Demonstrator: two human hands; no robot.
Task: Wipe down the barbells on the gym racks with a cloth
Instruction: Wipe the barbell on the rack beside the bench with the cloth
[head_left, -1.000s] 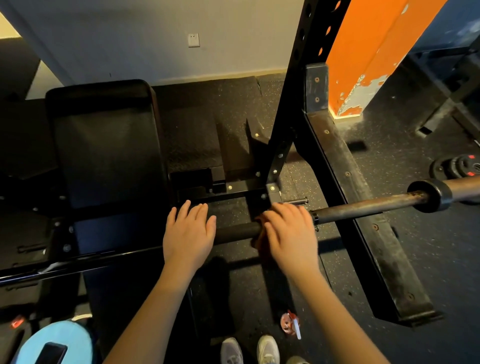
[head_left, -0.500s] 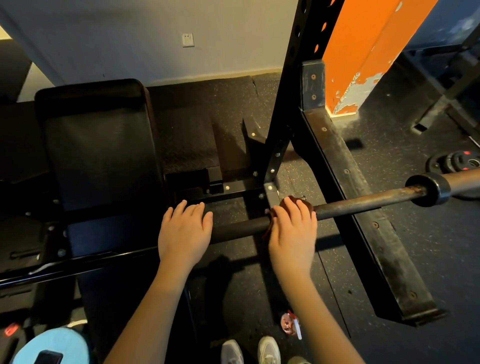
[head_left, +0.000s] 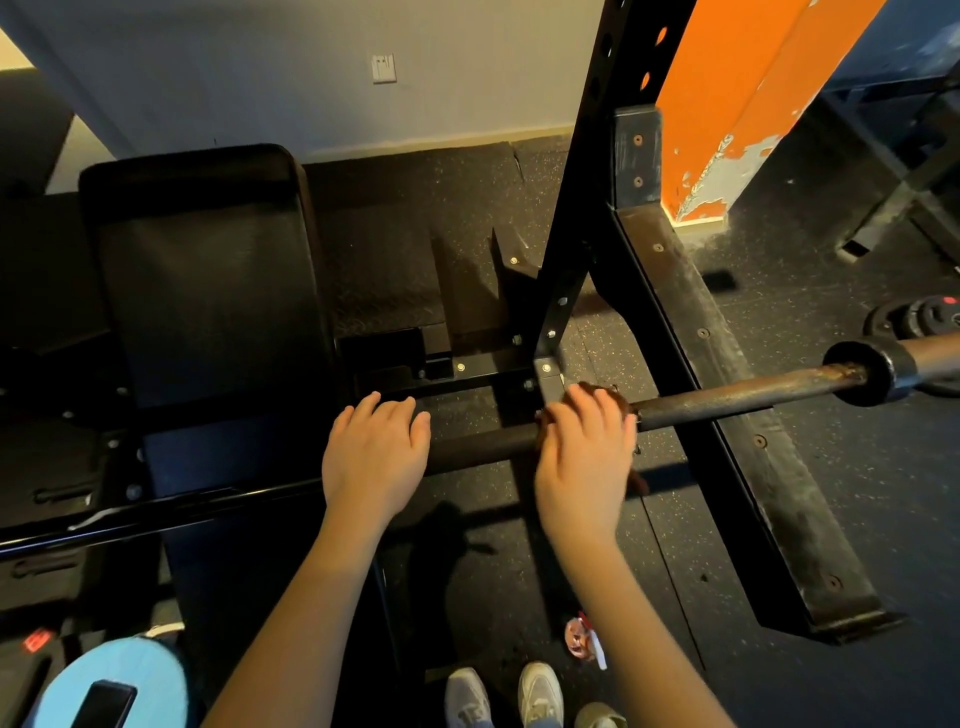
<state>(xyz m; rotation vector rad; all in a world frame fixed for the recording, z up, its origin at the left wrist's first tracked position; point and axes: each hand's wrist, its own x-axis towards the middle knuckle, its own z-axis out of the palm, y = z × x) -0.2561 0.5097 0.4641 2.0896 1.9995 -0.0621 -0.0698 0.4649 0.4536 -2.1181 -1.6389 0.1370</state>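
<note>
The barbell (head_left: 727, 397) crosses the view from about 8 o'clock to 2 o'clock and passes under both hands. The left hand (head_left: 376, 457) rests palm down on the dark shaft, its fingers nearly straight and close together, reaching past the bar toward 12 o'clock; its thumb is hidden. Just beside it, at its 3 o'clock with a short stretch of bare shaft between them, the right hand (head_left: 584, 457) closes over a reddish-brown cloth (head_left: 605, 391) wrapped on the bar. The cloth shows past the fingertips at the hand's 12 o'clock, and a corner hangs below at its 4 o'clock. This hand is slightly blurred.

The right hand sits directly before the black rack upright (head_left: 587, 208). From there the rusty shaft runs toward 2 o'clock to a black collar (head_left: 872, 371). A black bench (head_left: 208, 286) stands at 10 o'clock of the left hand, an orange pillar (head_left: 737, 104) at 1 o'clock of the view, and pale shoes (head_left: 504, 696) at 6 o'clock.
</note>
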